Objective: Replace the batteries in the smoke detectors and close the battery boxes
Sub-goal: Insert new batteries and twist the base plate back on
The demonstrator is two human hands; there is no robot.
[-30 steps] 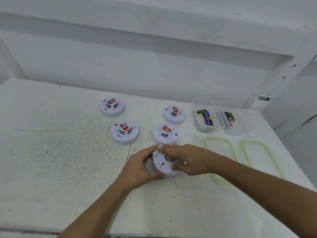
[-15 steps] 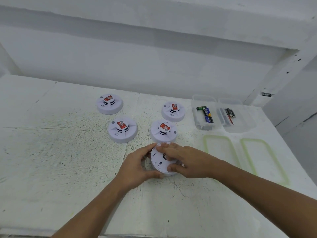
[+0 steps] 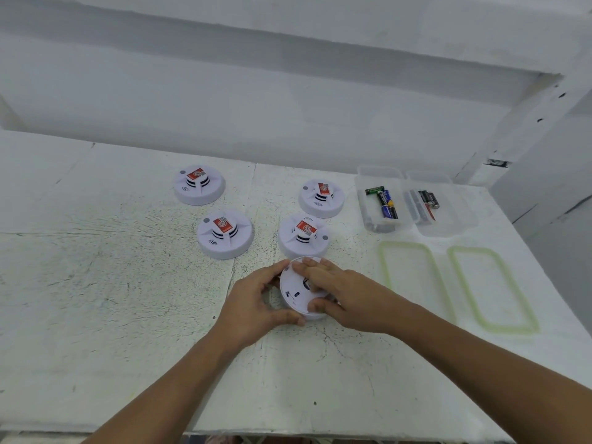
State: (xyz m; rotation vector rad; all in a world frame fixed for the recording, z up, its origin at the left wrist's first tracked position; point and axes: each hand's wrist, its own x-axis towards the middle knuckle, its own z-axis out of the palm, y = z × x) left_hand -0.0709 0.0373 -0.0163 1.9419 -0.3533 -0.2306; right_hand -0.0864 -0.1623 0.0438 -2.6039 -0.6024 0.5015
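Note:
A white smoke detector (image 3: 296, 291) lies upside down on the white table (image 3: 112, 299), its flat back facing up. My left hand (image 3: 256, 302) grips its left rim, thumb at the near edge and fingers at the far edge. My right hand (image 3: 339, 293) grips it from the right, fingers over the back and thumb on the near rim. Several more detectors sit face up with red stickers: one (image 3: 302, 237) just behind, another (image 3: 225, 233) to the left, and two farther back (image 3: 199, 184) (image 3: 322, 197).
Two clear plastic boxes stand at the back right: the left box (image 3: 371, 216) holds several batteries (image 3: 386, 203), the right box (image 3: 455, 225) holds dark batteries (image 3: 427, 200). Their green-rimmed lids (image 3: 413, 270) (image 3: 490, 290) lie in front. A white wall rises behind.
Both hands have stayed on the upturned detector with only slight finger shifts. The head view has drifted a little; nothing else on the table has moved.

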